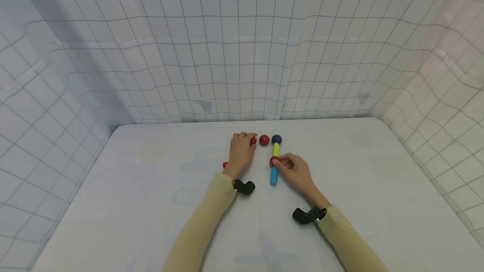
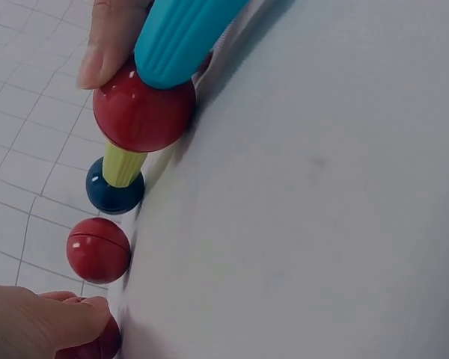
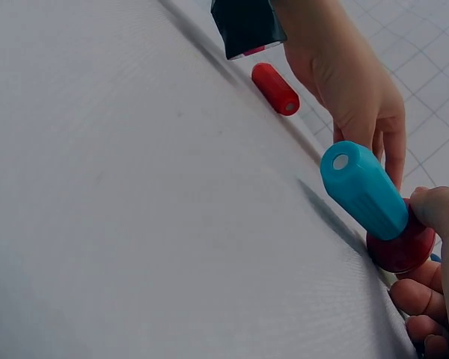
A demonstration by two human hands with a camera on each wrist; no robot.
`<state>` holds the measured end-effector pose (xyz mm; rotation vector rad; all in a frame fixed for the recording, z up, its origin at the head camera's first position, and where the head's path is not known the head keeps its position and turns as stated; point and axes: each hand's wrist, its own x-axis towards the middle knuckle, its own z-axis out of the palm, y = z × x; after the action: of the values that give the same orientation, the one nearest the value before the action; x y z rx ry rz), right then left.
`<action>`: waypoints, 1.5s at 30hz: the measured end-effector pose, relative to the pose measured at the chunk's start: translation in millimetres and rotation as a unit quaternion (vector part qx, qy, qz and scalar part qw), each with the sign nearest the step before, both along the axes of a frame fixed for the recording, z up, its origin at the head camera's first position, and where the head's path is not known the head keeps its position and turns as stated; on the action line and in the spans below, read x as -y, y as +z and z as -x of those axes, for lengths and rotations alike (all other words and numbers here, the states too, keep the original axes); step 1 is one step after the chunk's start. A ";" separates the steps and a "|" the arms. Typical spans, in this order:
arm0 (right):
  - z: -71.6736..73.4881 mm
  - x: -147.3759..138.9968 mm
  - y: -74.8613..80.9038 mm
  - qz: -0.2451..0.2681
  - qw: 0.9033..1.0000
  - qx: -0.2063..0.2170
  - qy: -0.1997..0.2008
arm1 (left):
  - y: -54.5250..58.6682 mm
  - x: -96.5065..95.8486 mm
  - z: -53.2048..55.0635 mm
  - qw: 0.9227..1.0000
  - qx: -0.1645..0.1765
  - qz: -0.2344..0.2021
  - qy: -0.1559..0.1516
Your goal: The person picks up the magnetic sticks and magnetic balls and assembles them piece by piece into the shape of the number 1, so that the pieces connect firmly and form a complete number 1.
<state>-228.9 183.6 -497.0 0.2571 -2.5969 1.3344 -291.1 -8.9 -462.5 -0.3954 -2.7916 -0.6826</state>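
My right hand [image 1: 296, 173] pinches a glossy red ball [image 1: 274, 161] between thumb and fingers. From that ball a light-blue ribbed rod [image 1: 274, 176] sticks out toward the near side, and a yellow-green rod [image 1: 276, 149] runs from it to a dark blue ball [image 1: 277, 139]. In the right wrist view the blue rod's free end [image 3: 340, 161] shows a small silvery disc. Further left, my left hand [image 1: 242, 150] holds another red ball [image 2: 111, 340], partly hidden by its fingers. Between that ball and the blue one sits a loose red ball [image 1: 264, 139].
A red rod [image 3: 275, 89] lies on the white table [image 1: 151, 205] near the left wrist, mostly hidden from the head view. A grid-patterned white curtain [image 1: 242, 53] rises behind the table's far edge and along both sides. Each wrist wears a black device [image 1: 310, 215].
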 end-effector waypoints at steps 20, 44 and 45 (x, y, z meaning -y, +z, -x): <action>0.8 1.2 0.2 -0.002 1.000 -0.007 0.000 | -0.9 6.0 -17.7 1.000 0.001 -0.026 -0.004; 0.7 1.3 0.9 -0.009 1.000 -0.003 -0.004 | -0.1 5.0 -49.0 0.997 0.038 -0.060 -0.023; 0.7 1.3 0.8 -0.008 1.000 -0.003 -0.004 | -0.3 5.3 -50.7 0.997 0.038 -0.060 -0.027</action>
<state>-229.7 182.4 -496.3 0.2541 -2.6025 1.3076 -240.4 -14.2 -462.8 -0.4309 -2.8012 -0.8908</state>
